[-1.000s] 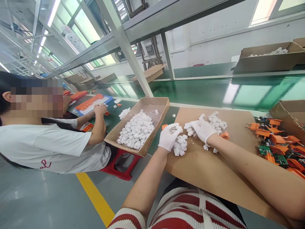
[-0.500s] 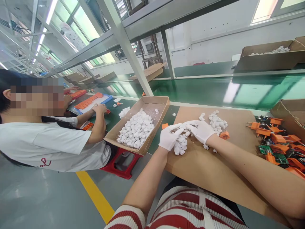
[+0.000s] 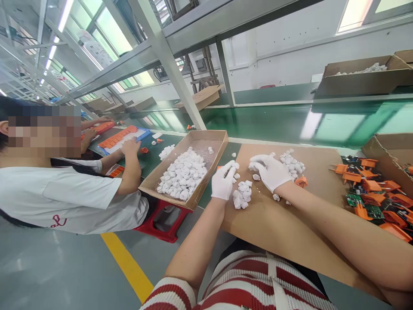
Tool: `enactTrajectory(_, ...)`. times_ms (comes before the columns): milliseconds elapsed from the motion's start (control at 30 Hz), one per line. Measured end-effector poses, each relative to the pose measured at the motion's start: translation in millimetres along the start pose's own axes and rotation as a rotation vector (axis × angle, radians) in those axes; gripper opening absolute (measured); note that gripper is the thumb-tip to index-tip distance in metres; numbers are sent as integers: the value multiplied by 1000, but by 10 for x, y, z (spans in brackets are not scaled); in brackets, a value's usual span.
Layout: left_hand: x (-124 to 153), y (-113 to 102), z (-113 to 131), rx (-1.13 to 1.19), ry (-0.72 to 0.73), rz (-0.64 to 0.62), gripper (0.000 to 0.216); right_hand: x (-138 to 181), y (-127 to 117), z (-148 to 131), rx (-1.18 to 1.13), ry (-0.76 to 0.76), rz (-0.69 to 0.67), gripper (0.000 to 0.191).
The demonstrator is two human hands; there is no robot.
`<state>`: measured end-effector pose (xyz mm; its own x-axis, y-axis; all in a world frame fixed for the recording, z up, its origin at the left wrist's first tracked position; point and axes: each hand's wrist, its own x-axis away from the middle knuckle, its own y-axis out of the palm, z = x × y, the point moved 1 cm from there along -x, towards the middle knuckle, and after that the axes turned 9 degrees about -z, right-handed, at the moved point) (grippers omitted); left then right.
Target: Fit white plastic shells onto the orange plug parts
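Cardboard sheet [image 3: 274, 226]; white lumps [image 3: 242, 195] atop

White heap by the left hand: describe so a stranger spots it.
Start at the brown cardboard sheet beyond the striped top. On its left side, just right of the gloved left hand, sits a small, compact heap of white lumps. Unlike the far heap beyond the right hand, it lies nearer the top.

White lumps [image 3: 242, 196] lie between gloved left hand [image 3: 222, 181] and right hand [image 3: 272, 173] on brown cardboard [image 3: 264, 230]

Bright windows [image 3: 113, 31], glare on green belt [image 3: 264, 122], stretched edges
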<state>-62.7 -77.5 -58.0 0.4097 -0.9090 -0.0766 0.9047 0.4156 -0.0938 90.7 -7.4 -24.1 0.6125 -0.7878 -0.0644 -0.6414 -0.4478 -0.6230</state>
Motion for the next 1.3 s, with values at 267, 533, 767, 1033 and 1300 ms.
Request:
enactTrajectory(267, 227, -65, 85, -211, 42, -71, 32, 80, 4, -56, 434, -221, -341, 38)
enactTrajectory(533, 624, -36, 235, -713, 227, -106, 14, 55, 114, 60, 480, -156, -453, 32)
enactTrajectory(767, 846, -70, 149, -525, 395, -56, 18, 92, -53, -29, 434, -108, -364, 38)
enactTrajectory(1033, 920, -83, -88, -529, 541, 31, 24, 171, 185, -140, 85, -313, -441, 14)
enactTrajectory(1300, 1007, -57, -75, -589, 598, 166, 21, 173, 155, -21, -578, 2, -298, 39)
